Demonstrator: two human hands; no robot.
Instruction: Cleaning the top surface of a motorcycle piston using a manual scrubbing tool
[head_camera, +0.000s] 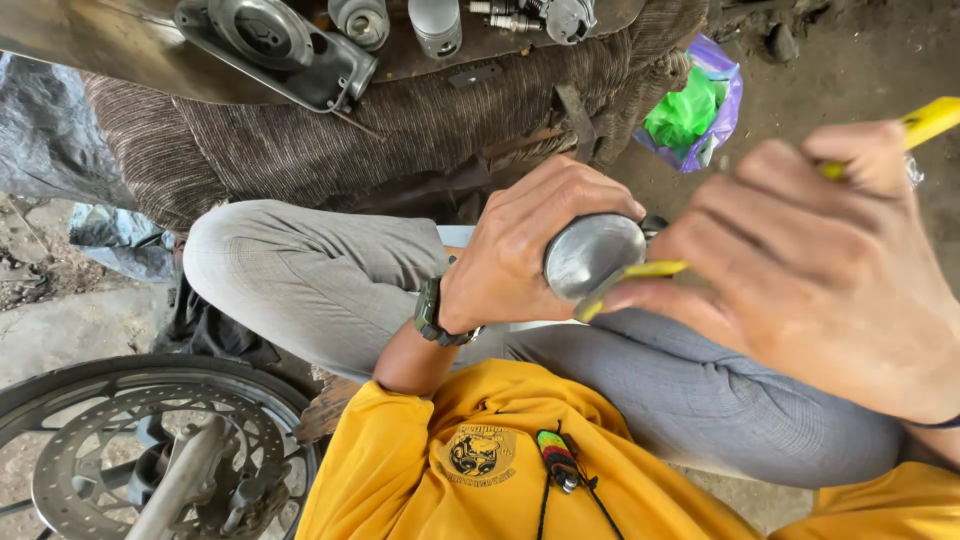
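Piston (592, 254), round grey metal, dull crown facing up toward the camera, at the centre of the view above the lap. Clasped around its side by the left hand (530, 245), fingers curled over the 12 o'clock edge, thumb out of sight; long axis running away from the camera, down toward the knees, skirt hidden behind the palm. Right hand (820, 270) at 3 o'clock from the crown, blurred, closed around a yellow tool (640, 275) (a handle or a scraper, blur too strong to tell which). Tool slanting from 1 o'clock down to 7 o'clock, its lower tip right at the crown's 5 o'clock rim, touching or just beside it. Left hand nearer, already on the metal; right hand meeting it only through the tool.

Crown smooth, faintly smeared, matt sheen. Dark watch (432, 312) on the left wrist. Grey checked trousers (330, 270) beneath, yellow shirt (470, 460) at 6 o'clock. At 12 o'clock, a brown ribbed cloth (420, 120) draped under a board carrying engine parts (290, 45), cast metal, grimy. Green plastic bag (685, 112) at 1 o'clock on the dirt floor. Brake disc (120, 450), drilled steel, within a wheel at 8 o'clock.
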